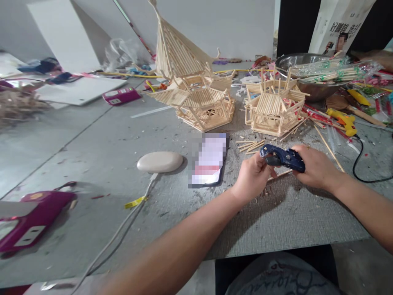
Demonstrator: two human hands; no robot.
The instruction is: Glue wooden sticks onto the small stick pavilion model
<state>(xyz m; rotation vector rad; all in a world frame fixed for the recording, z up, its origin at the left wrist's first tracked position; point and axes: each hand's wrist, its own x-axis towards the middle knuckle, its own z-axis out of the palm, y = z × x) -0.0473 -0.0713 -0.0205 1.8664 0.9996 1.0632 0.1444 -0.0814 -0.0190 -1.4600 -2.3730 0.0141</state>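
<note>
My right hand (316, 166) is wrapped round a dark blue hand tool (287, 157), which looks like a cutter with worn paint. At the tool's left end, my left hand (253, 174) has its fingers pinched together; what lies between them is hidden. A thin wooden stick (281, 175) shows just below the tool, between the two hands; I cannot tell if it is held. Behind the hands lie several short cut sticks (251, 145). Beyond these stands a small six-sided stick model (273, 108), and to its left a larger one (205, 102) with a tall pointed roof section (181, 45).
A phone (210, 159) and a pale oval device (160, 162) with a cable lie left of my hands. Purple power strips (37, 217) are further left. At right are a yellow glue gun (344, 121) with its cord and a metal bowl (316, 91) bearing wrapped sticks.
</note>
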